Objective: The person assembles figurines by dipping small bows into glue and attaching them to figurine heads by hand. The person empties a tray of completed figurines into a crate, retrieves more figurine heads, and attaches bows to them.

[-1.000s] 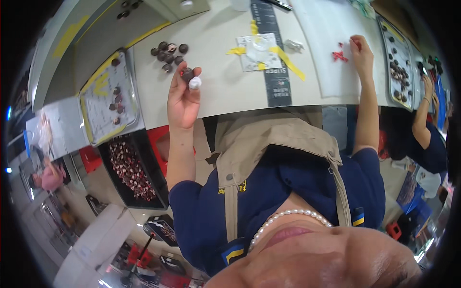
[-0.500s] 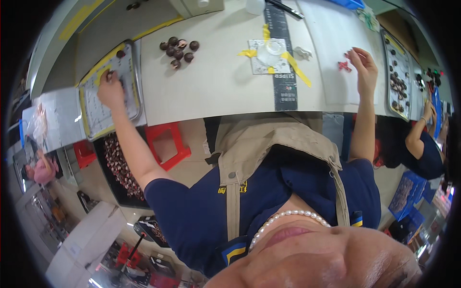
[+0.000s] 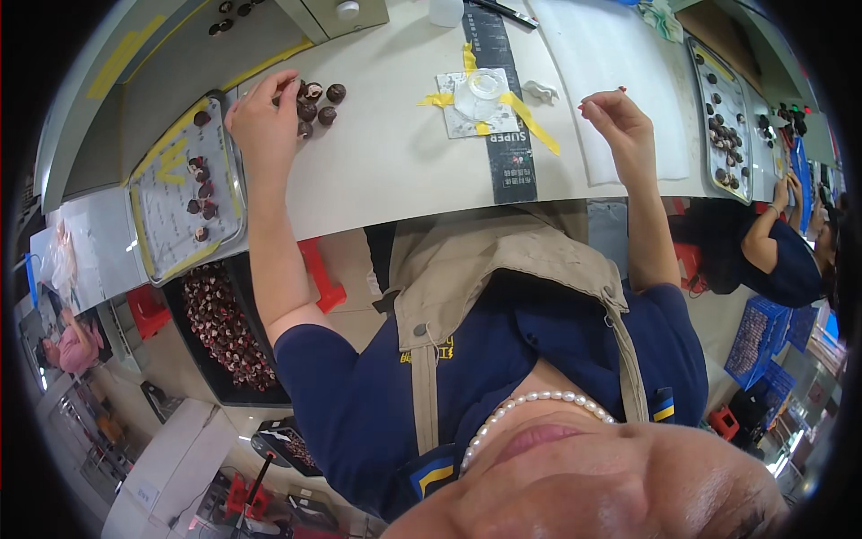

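Note:
My left hand [image 3: 262, 121] is at the left of a loose group of dark brown balls [image 3: 327, 116]. Its thumb and fingers curl round one ball, partly hidden by them. A few balls in the group show pale pinkish patches. My right hand [image 3: 621, 130] hovers over the white foam sheet [image 3: 642, 162] on the right, fingertips pinched together. Specks of red show at those fingertips; what they hold is too small to make out. Between my hands, a clear round dish [image 3: 486, 85] sits on a square plate [image 3: 452, 123] fixed with yellow tape.
On the left stands a metal tray [image 3: 235, 229] with several dark balls. Another tray [image 3: 745, 193] of balls lies at the far right. A dark ruler-like strip [image 3: 514, 184] runs under the plate, beside a crumpled whitish scrap [image 3: 540, 91]. A co-worker [image 3: 781, 251] sits on the right.
My left hand has moved from the tray to the ball group, uncovering several balls in the tray. My right hand has come over where the small red thing lay, which no longer shows.

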`<state>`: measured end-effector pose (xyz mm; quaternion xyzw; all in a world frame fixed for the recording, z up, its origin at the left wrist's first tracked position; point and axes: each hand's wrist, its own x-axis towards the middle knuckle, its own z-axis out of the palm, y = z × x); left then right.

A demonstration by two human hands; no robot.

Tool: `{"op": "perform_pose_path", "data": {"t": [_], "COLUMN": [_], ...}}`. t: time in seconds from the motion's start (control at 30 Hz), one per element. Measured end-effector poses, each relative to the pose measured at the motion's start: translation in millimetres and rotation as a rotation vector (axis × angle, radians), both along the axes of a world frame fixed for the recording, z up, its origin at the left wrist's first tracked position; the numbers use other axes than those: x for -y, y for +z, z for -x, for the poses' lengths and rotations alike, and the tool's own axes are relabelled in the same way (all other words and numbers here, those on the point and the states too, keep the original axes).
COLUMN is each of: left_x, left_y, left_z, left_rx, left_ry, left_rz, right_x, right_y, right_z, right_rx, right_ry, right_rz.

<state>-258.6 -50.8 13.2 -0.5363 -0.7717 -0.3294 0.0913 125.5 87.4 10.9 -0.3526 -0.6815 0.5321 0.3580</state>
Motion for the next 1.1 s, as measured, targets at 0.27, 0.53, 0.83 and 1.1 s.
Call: {"op": "perform_pose_path", "data": {"t": [0.27, 0.53, 0.83, 1.1], "left_x": [-21, -1, 29, 15], "left_y": [-32, -22, -51, -58], "left_z": [-37, -105, -131, -163], "left_rx": [-0.431, 1.044, 1.701, 1.817], "left_ry": [-0.065, -0.370, -0.454, -0.448], "left_rz": [0.301, -0.130, -0.046, -0.108], "right_x": [2, -11, -9, -13], "right_y": [-14, -3, -2, -11], "right_z": [18, 79, 113, 103], "right_rx": [0.169, 0.222, 0.534, 0.495], "right_ry": [0.099, 0.069, 0.051, 0.049], "right_rz": [-0.137, -0.554, -0.904, -0.976]}}
